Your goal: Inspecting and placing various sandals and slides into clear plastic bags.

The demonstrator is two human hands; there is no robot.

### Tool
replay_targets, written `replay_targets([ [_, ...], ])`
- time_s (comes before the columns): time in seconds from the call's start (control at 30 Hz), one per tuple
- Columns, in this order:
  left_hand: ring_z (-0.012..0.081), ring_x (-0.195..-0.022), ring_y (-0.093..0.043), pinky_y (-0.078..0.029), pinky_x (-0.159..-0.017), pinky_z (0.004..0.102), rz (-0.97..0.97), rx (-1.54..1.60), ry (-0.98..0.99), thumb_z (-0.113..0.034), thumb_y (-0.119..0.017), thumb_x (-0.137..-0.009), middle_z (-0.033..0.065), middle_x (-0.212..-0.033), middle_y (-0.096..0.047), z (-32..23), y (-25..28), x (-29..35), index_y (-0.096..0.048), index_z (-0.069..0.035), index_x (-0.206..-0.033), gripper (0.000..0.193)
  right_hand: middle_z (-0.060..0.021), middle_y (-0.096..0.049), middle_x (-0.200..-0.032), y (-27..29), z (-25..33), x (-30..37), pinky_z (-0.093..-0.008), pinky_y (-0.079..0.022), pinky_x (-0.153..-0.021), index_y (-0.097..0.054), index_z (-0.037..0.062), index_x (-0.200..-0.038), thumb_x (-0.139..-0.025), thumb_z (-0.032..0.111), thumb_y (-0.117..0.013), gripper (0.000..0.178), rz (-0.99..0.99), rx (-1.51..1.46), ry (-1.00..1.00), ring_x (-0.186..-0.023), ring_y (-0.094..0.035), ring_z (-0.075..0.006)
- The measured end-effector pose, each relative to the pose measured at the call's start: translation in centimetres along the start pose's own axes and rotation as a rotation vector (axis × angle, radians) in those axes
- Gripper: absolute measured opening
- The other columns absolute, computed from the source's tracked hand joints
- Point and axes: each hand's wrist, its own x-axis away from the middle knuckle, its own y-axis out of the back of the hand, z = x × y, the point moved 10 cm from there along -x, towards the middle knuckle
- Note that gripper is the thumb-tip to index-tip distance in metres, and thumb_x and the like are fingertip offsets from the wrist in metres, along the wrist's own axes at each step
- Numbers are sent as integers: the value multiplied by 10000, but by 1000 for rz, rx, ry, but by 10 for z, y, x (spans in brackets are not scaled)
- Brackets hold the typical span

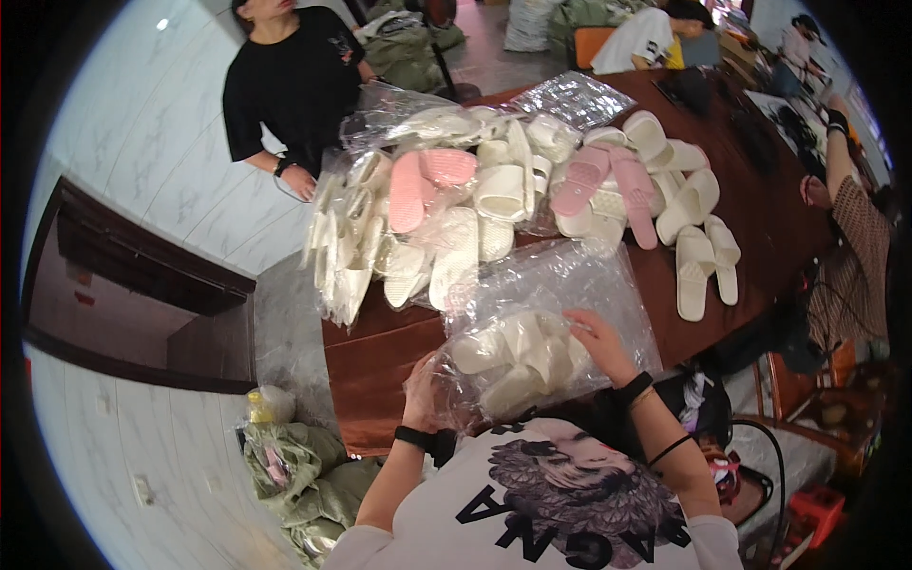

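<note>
In front of me, white slippers (521, 356) lie inside a clear plastic bag (617, 285) at the table's near edge. My left hand (420, 394) is closed on the bag's crumpled left side, its fingertips partly hidden by the film. On the right side, my right hand (605, 348) has its fingers stretched out, touching the bag beside the slippers. Just beyond is a heap of bagged white slippers (456, 252) with a pink pair (410, 195) on top. Loose mauve slippers (632, 195) and white slippers (692, 275) lie to the right.
The table has a brown cover (380, 408). Flat clear bags (575, 100) lie at its far side. A person in black (290, 85) stands at the far left; others sit beyond and at the right. Green sacks (304, 465) stand on the floor at my left.
</note>
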Motion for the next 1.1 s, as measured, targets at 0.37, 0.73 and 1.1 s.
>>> replay_targets([
  [0.37,222,-1026,-613,-531,-797,375,386,24,458,-254,-679,-891,77,-1181,-600,82,6,16,-495,-88,-1269,452,-116,-674,-1046,28,-57,32,-328,-483,-809,-609,49,-1214,-937,200,-569,318,-109,4,-116,-937,-631,-214],
  [0.73,210,-1030,-605,-526,-805,355,641,-616,-307,-197,-672,-889,76,-1112,-618,44,-48,-4,-513,-61,-1202,376,-140,-638,-1060,-44,-53,7,-330,-479,-826,-582,26,-1204,-924,287,-592,383,-35,110,-284,-895,-619,-235],
  [1.1,315,-1095,-591,-530,-913,445,295,338,477,-185,-558,-923,156,-1211,-575,95,-18,-12,-512,-28,-1230,349,9,-590,-1113,-54,-42,22,-253,-411,-941,-572,26,-1243,-975,225,-542,335,52,-430,-268,-1050,-515,-100],
])
